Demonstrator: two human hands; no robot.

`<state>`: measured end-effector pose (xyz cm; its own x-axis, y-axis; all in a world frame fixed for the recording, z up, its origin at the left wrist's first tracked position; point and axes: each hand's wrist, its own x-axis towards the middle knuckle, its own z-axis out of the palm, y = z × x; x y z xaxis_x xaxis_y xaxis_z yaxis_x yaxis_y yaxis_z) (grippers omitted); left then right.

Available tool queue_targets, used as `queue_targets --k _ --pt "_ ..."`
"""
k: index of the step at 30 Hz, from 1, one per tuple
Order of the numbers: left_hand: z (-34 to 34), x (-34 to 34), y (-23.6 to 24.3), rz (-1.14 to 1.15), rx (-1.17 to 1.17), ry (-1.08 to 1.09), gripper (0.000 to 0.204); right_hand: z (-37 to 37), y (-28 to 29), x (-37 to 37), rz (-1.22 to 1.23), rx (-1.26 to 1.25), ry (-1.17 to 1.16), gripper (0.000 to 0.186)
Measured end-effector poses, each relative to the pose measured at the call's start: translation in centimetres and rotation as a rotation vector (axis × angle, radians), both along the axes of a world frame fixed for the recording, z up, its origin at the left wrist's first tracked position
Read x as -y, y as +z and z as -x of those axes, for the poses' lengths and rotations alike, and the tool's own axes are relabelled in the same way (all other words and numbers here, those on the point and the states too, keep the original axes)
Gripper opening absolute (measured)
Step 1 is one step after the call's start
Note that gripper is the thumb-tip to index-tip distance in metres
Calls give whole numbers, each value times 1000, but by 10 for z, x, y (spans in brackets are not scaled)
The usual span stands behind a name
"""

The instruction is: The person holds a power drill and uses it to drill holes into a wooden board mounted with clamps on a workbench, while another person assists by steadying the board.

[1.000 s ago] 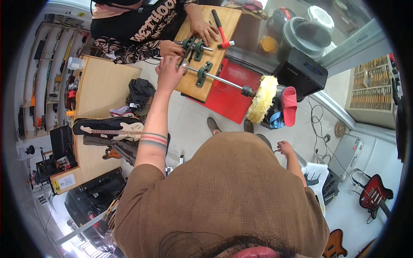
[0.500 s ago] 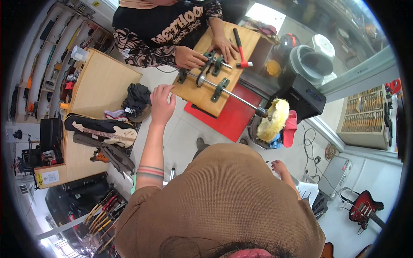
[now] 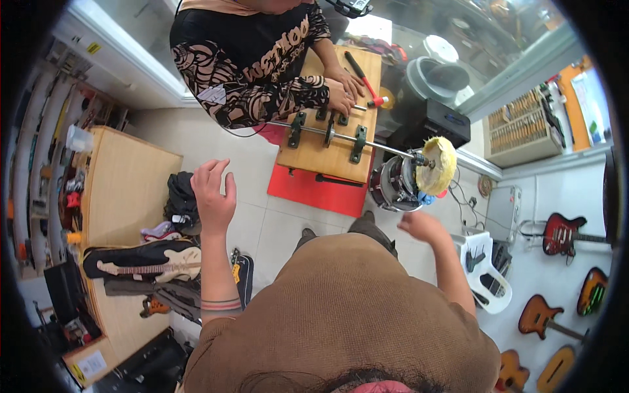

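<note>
The left hand (image 3: pixel 215 196) is open, fingers spread, holding nothing; the right hand's (image 3: pixel 424 226) fingers curl, but I cannot tell whether they grip anything. The shaft (image 3: pixel 388 148) lies across the bench (image 3: pixel 314 157), a hammer (image 3: pixel 359 72) beyond, guitars (image 3: pixel 542 316) along the wall. A second ago the left hand was at the shaft; now they are apart.
</note>
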<state>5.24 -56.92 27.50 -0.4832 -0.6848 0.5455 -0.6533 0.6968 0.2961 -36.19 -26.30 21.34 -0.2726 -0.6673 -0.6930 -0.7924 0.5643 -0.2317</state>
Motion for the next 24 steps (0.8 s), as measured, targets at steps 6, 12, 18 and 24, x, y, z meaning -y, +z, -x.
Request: queue_targets --k 6,12,18,24 --pt "39 21 6 -17 -112 -180 38 -20 162 79 643 256 -232 18" --pt "59 24 5 -40 -84 -286 41 6 178 122 702 284 -207 18" --pt "58 20 -12 -138 26 -210 44 46 137 170 780 228 -197 17" --pt "77 21 -9 -185 98 -217 45 62 115 189 767 179 -204 15"
